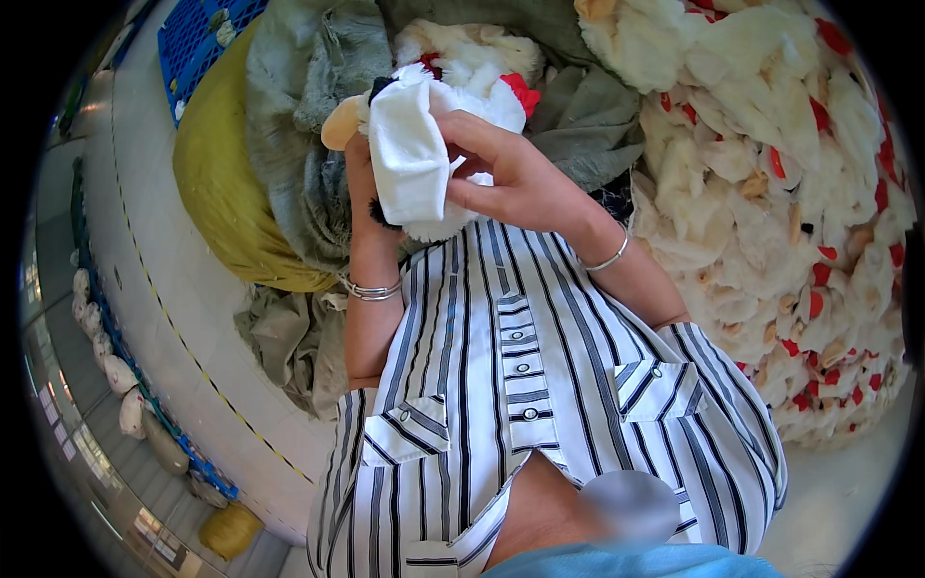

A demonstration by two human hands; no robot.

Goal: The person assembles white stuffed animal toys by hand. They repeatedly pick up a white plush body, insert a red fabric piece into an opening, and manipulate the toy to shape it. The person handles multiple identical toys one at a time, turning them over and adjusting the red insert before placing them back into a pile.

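Note:
In front of my chest I hold a fluffy plush toy piece (443,229), white with black patches, a beige rounded part and a bit of red. A smooth white fabric panel (409,154) on it faces me. My left hand (360,178) grips the piece from the left; its fingers are mostly hidden behind the fabric. At the panel's right edge my right hand (525,178) has its fingers bent and thumb toward them, closed on the plush piece. Whether the toy is stuffed, I cannot tell.
A large heap of cream plush pieces (771,222) with red parts rises on the right. Ahead sit a grey-green cloth sack (299,116) and an olive-yellow sack (217,183). A blue plastic crate (198,48) stands at the far left. A striped line crosses the pale floor (193,279).

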